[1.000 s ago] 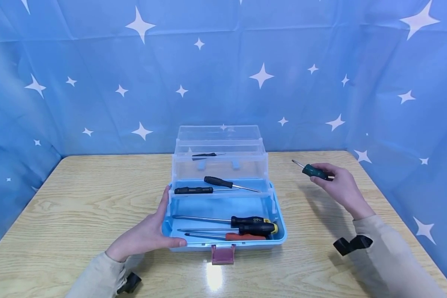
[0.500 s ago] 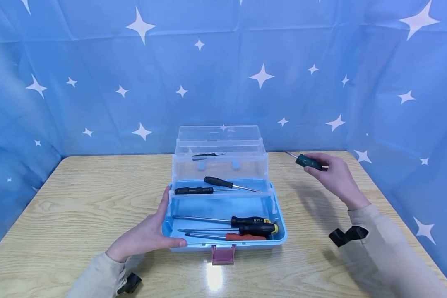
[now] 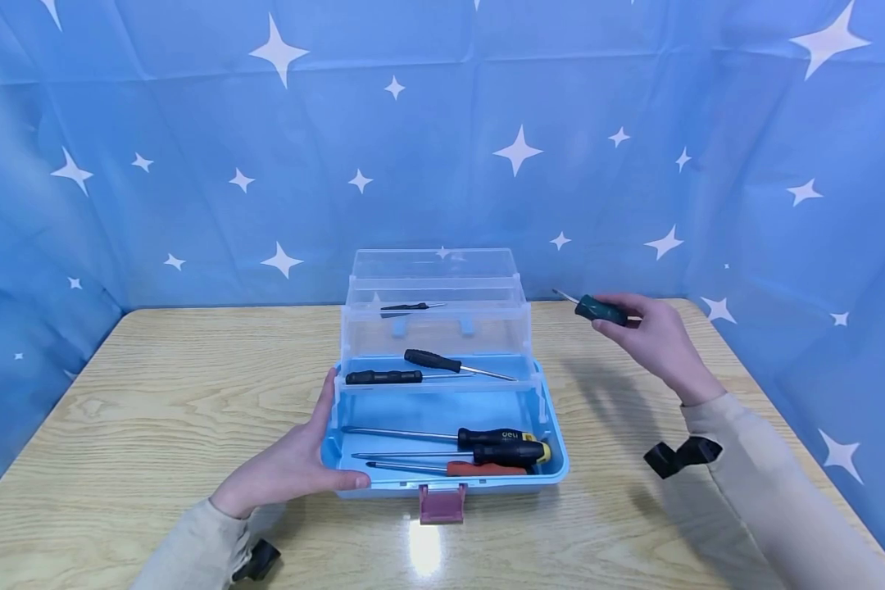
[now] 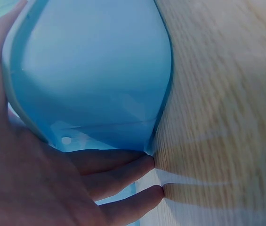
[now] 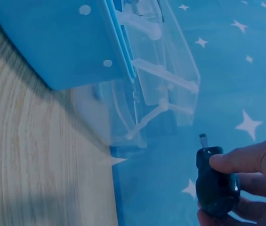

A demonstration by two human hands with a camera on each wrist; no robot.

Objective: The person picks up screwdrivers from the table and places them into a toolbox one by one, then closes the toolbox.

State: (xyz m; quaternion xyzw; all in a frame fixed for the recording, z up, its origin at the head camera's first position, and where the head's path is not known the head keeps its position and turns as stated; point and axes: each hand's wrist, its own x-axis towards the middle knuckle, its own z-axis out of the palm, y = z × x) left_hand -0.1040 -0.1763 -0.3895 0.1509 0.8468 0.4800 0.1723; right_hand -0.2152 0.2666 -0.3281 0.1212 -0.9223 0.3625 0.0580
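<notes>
A blue toolbox (image 3: 431, 405) stands on the table with its lid and clear trays raised at the back. My left hand (image 3: 295, 467) holds the box's left end, thumb on the front rim and fingers stretched along the side; the left wrist view shows its fingers wrapping the end wall (image 4: 95, 61). Beyond the box's right side, my right hand (image 3: 656, 344) pinches a short green-handled screwdriver (image 3: 596, 310) above the table. Its flat tip (image 5: 203, 139) points up in the right wrist view. Inside the box lie two black-handled screwdrivers (image 3: 509, 452) and a red-handled one (image 3: 487, 469).
Two black screwdrivers (image 3: 383, 377) rest in the lower clear tray, and a small black one (image 3: 413, 306) higher up. A purple latch (image 3: 441, 506) hangs at the box's front. Blue star-printed cloth (image 3: 442, 164) surrounds the wooden table (image 3: 177, 393).
My right hand has moved left and farther from me with the green-handled screwdriver, closer to the toolbox's raised trays. The left hand and the toolbox have stayed where they were.
</notes>
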